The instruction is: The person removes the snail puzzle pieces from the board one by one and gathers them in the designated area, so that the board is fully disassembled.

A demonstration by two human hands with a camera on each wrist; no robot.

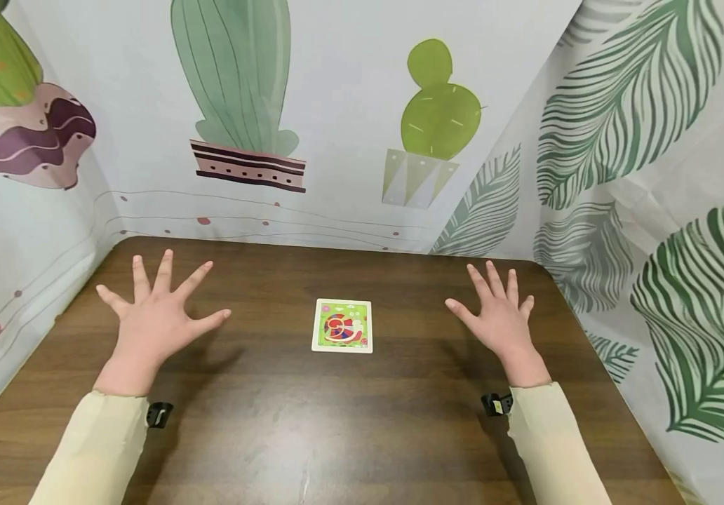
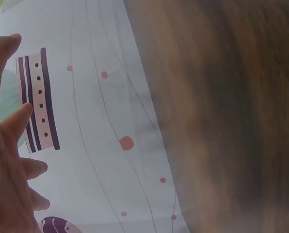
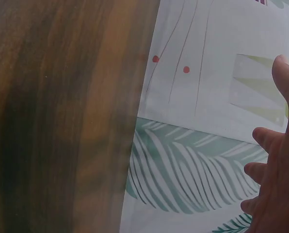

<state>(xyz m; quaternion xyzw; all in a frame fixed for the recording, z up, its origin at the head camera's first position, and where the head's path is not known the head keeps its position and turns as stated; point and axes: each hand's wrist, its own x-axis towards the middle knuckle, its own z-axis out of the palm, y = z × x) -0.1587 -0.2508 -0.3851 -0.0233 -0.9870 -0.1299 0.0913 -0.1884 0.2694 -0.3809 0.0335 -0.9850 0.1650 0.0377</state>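
Observation:
A small square picture puzzle (image 1: 342,326) with a pale border lies flat on the brown table, showing a snail with a coloured shell on green. To its left my left hand (image 1: 156,322) is held over the table with fingers spread wide, holding nothing. On the other side, my right hand (image 1: 499,319) is raised the same way, its fingers splayed and its palm bare. Both hands stay well apart from the puzzle. In the left wrist view the left hand (image 2: 8,145) shows at the left edge; the right hand (image 3: 278,155) appears at the right edge of its own wrist view.
The wood-grain table (image 1: 337,435) runs back to a white cloth wall (image 1: 343,140) printed with cacti. At the right hangs more cloth (image 1: 621,231) with large green leaves. Each wrist wears a black strap, such as the left strap (image 1: 159,414).

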